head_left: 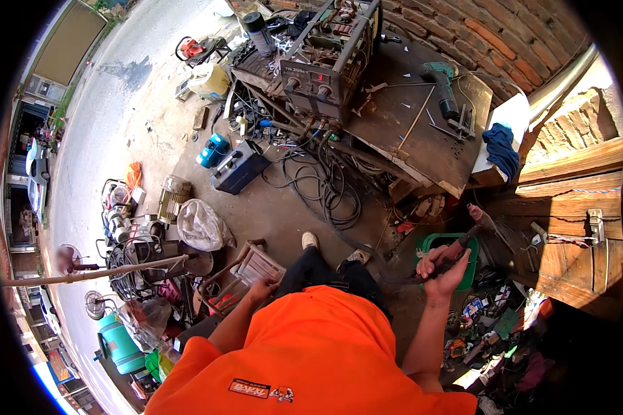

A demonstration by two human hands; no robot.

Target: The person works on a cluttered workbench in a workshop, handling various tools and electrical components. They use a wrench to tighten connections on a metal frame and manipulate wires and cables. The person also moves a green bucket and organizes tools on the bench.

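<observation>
My right hand is wrapped around the handle of a welding torch, its reddish head angled up and away. From the torch a thick dark cable runs left toward the floor. Low on the left, my left hand hangs beside a small wooden chair; its fingers are too small and partly hidden to read, and I cannot tell whether it touches the chair. On the bench ahead stands a welding machine with its casing off and a red display lit.
The wooden workbench carries a green cordless drill. Coiled cables lie on the floor ahead, near a dark blue case. A green bin sits behind my right hand, scrap beside it. A white sack stands at left.
</observation>
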